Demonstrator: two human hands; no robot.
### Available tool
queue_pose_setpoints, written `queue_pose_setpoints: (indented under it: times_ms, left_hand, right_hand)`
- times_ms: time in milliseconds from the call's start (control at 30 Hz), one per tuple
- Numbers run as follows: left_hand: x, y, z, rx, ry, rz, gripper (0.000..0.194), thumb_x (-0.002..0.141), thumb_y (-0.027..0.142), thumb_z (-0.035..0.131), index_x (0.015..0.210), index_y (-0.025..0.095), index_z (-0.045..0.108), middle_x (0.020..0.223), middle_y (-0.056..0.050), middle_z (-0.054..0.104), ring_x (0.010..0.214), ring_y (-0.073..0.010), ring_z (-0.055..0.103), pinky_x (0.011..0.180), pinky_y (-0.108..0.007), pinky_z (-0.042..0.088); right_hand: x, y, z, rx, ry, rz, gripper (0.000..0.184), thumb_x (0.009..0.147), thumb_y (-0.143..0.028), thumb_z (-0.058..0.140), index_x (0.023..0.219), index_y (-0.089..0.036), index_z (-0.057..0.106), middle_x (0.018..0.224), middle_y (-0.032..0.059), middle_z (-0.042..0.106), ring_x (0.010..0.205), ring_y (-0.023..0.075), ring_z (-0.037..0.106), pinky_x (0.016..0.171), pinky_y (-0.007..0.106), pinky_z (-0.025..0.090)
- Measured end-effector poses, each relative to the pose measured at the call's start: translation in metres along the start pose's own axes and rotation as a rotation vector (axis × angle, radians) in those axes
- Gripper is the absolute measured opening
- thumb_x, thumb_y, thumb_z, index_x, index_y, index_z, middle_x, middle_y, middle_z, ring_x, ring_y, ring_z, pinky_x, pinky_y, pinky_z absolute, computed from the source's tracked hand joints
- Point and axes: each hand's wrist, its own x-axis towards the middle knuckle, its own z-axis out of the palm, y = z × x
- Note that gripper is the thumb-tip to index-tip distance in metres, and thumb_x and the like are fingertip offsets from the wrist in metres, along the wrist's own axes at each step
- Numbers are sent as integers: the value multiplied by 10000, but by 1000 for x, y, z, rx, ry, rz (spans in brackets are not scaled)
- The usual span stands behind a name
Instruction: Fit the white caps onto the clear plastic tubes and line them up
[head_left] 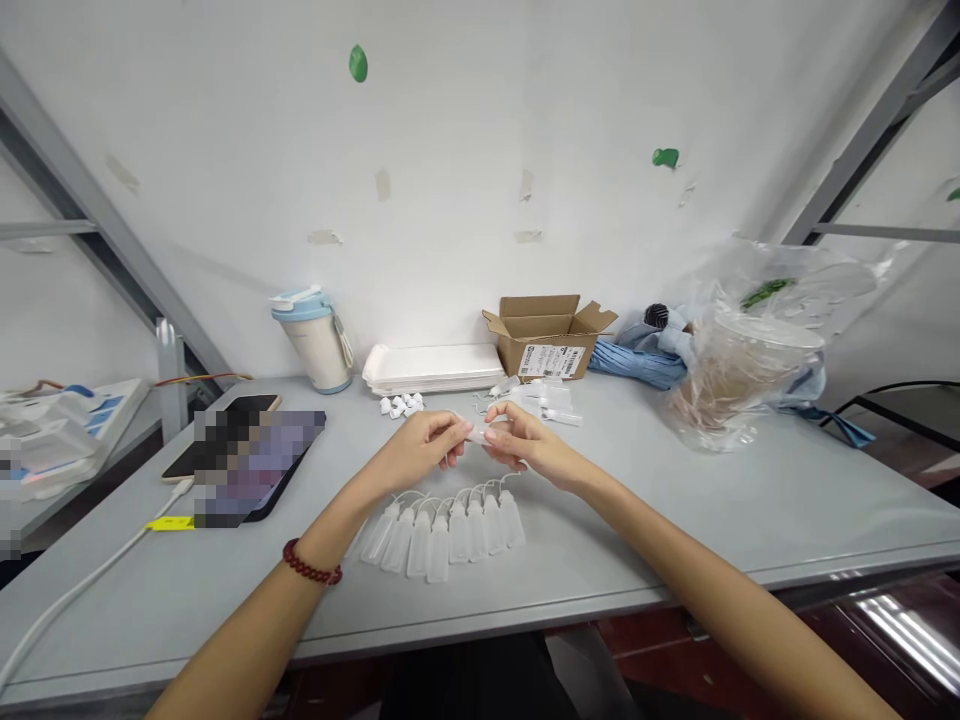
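My left hand and my right hand meet above the table, fingers pinched around a small translucent plastic bottle. The right fingers grip its body, and the left fingertips close on its other end, where detail is hidden. Nearer to me lies a fanned row of several similar bottles, white cords looped at their necks. Beyond the left hand sits a small heap of white caps. Past the right hand, more translucent bottles lie loosely together.
At the back stand a cup, stacked white trays and an open cardboard box. Two phones and a white cable lie left. On the right are blue cloth and a plastic bag holding a tub.
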Motion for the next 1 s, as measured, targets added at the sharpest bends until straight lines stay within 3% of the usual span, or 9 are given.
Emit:
queue_pose_setpoints:
  times_ms: [167,433,600,800,1000]
  left_hand:
    - [3,-6,0,-14,61,-36,419,858,478,463,618,142,535,592,10,554,512,-100,526,539,-227,431]
    - [2,-5,0,-87,30,50,266,790,395,602,775,135,655,733,-34,636,705,-145,591,655,-255,495]
    - [2,-6,-5,-119,-31,-43,433,854,494,487,677,125,626,698,-49,651,600,-127,601,593,-248,498]
    - [2,-8,-1,-208,-116,-174,461,849,538,476,705,117,598,604,-43,637,484,-129,597,474,-229,454]
    - [1,-4,-4,-200,-31,-42,314,786,412,628,686,115,621,638,-32,636,532,-112,587,544,-225,473]
  right_hand:
    - [2,4,1,-237,171,-119,335,812,-435,560,1010,-171,501,733,6,569,556,86,460,481,214,332]
    - [2,6,-4,-265,237,-182,332,804,-422,551,945,-138,648,630,-2,578,468,72,423,469,229,349]
    - [2,6,-1,-277,236,-206,312,812,-384,546,1001,-156,647,704,22,630,516,83,469,503,231,380]
    - [1,6,-1,-284,273,-186,305,789,-356,555,988,-148,657,676,14,621,497,81,441,518,239,386]
    - [1,5,2,-295,293,-181,335,777,-385,559,990,-156,679,644,6,602,480,81,405,499,237,372]
